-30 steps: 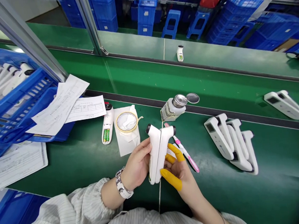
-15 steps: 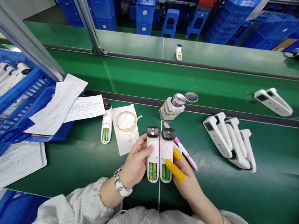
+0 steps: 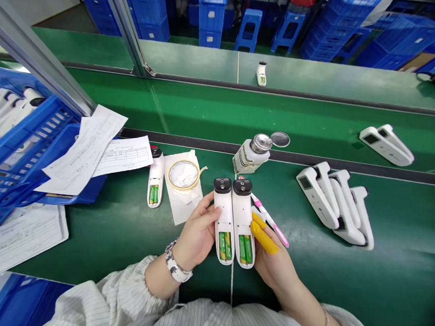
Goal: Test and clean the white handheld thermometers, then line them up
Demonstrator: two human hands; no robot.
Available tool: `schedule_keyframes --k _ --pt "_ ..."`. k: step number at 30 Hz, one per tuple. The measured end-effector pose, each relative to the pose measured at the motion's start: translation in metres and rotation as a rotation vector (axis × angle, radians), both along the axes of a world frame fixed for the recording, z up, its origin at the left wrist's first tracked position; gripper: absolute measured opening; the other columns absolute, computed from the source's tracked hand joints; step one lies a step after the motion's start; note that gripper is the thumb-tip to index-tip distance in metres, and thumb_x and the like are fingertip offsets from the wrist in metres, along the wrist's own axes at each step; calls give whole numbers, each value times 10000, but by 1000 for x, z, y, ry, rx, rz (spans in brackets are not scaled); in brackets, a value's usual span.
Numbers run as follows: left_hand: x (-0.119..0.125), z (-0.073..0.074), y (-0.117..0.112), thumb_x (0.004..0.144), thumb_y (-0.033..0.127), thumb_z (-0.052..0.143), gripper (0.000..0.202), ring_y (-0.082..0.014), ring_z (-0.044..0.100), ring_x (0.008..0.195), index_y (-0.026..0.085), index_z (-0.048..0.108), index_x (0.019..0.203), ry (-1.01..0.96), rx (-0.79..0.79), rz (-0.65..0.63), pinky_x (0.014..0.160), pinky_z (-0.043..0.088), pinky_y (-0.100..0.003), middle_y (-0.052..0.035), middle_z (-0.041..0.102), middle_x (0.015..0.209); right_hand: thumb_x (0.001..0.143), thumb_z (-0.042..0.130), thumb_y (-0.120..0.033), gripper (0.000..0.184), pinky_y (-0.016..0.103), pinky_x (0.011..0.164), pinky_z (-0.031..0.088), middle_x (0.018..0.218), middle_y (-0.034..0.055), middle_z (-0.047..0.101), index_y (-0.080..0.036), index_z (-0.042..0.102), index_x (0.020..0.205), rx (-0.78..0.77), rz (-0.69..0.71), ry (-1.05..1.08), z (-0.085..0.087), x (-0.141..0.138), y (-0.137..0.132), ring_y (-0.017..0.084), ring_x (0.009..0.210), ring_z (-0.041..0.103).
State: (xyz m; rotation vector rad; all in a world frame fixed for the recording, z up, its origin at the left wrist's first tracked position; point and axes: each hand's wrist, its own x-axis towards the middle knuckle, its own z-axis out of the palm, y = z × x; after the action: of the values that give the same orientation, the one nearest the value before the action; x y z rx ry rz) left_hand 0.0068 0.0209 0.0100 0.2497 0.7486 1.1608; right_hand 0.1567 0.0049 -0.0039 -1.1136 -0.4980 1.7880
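My left hand (image 3: 198, 232) is closed around a white infrared thermometer (image 3: 224, 207), thumb on its near side. Right beside it, my right hand (image 3: 270, 246) grips a second white infrared thermometer (image 3: 242, 210), with yellow finger covers on the thumb and a finger. Both thermometers stand side by side, black sensor ends up. Their battery bays are uncovered and show green batteries in each. A pink and white toothbrush (image 3: 269, 220) lies just behind my right hand, partly hidden. Left of my hands rests another thermometer (image 3: 154, 180) with its batteries showing, its top near the papers.
A dispenser bottle (image 3: 252, 154) with its metal lid flipped up stands ahead. Several thermometers (image 3: 332, 199) lie piled at right. Two more (image 3: 386, 145) lie on the green belt. A tape roll (image 3: 183, 175) sits on white paper; papers (image 3: 90, 147) overlap blue baskets (image 3: 33, 141) at left.
The pair on the belt has shifted left. My right thumb has moved off the battery bay to the thermometer's edge. Both held thermometers are slightly turned, still side by side.
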Motion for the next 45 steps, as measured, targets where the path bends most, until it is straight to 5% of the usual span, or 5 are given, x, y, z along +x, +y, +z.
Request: schedule_keyframes --k 14,30,36,41,45 --pt "0 2 1 828 150 541 414 -167 620 879 185 473 1234 0 -11 -14 786 492 -308 -66 651 1037 838 562 -308 197 404 936 454 1054 2 690 -276 671 999 -9 -12 95 0 -3 4 242 1133 540" --pt "0 3 -6 838 156 541 408 -177 606 931 232 459 1231 45 139 -23 797 476 -302 -34 656 976 832 562 -349 197 446 981 423 1096 -3 678 -309 676 987 69 19 82 0 2 4 249 1156 530" --pt "2 3 -5 830 162 555 409 -189 611 931 227 459 1222 48 136 -29 783 479 -307 -42 654 992 789 612 -389 241 455 969 430 1111 3 675 -298 670 1003 76 3 53 -1 1 1 267 1120 554" --pt "2 4 -6 808 157 588 423 -178 616 902 210 478 1212 41 114 -51 789 481 -303 -54 656 995 780 651 -273 350 420 1029 365 1201 3 628 -302 611 1126 132 105 -12 4 1 -2 245 1167 522" --pt "1 7 -6 805 175 590 295 -231 595 988 167 563 1099 41 85 -55 798 501 -349 -92 637 1061 785 645 -339 300 421 964 429 1125 8 667 -311 630 1083 126 33 -4 5 1 -3 251 1101 571"
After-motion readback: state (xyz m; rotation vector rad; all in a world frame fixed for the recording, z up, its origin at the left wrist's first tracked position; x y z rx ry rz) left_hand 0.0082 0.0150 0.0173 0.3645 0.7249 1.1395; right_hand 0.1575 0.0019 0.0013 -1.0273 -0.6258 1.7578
